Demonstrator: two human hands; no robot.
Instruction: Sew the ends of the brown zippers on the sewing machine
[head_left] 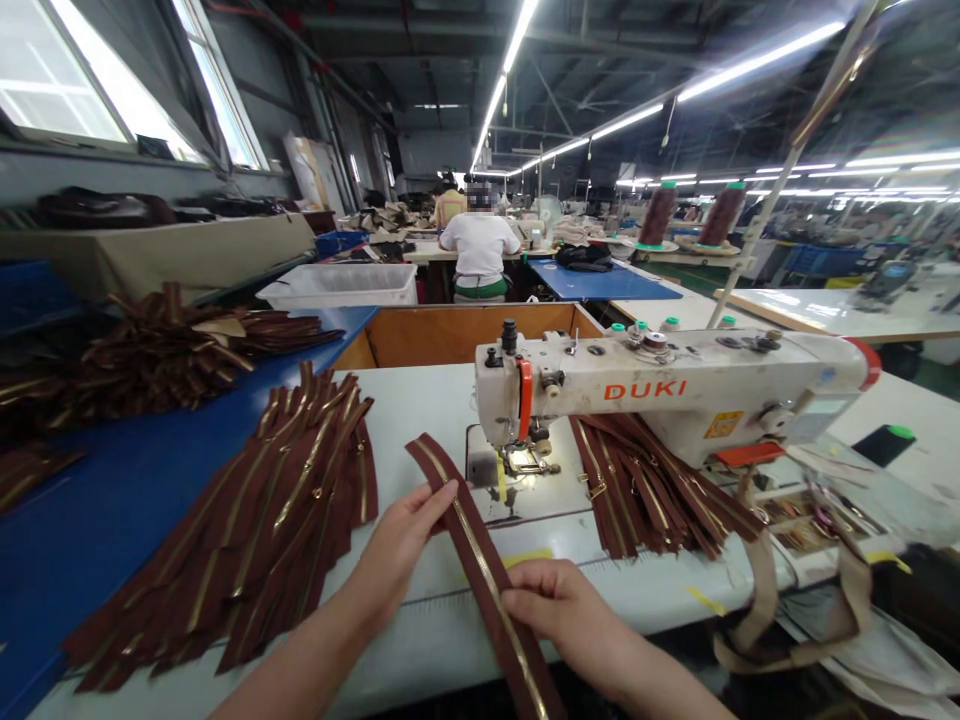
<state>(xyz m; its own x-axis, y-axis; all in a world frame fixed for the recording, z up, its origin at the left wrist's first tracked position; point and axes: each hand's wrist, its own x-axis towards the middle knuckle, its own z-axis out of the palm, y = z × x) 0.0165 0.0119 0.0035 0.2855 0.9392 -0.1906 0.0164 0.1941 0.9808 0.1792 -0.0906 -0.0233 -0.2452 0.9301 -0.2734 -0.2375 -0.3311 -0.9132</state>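
Currently left hand [401,545] and right hand [559,605] both pinch the zipper strip [480,560], lying at 7 o'clock of the presser foot [525,460]. Risk: uneven tension skews it; fingertips near needle.

brown zipper strip [480,570] — gold teeth | flat, diagonal — white table edge

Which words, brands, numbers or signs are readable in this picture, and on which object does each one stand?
"DUKI": orange-red capitals on the arm of the white sewing machine.
Yellow sticker on that machine: too small to read.
The zipper strip carries no text; nothing else is legible.
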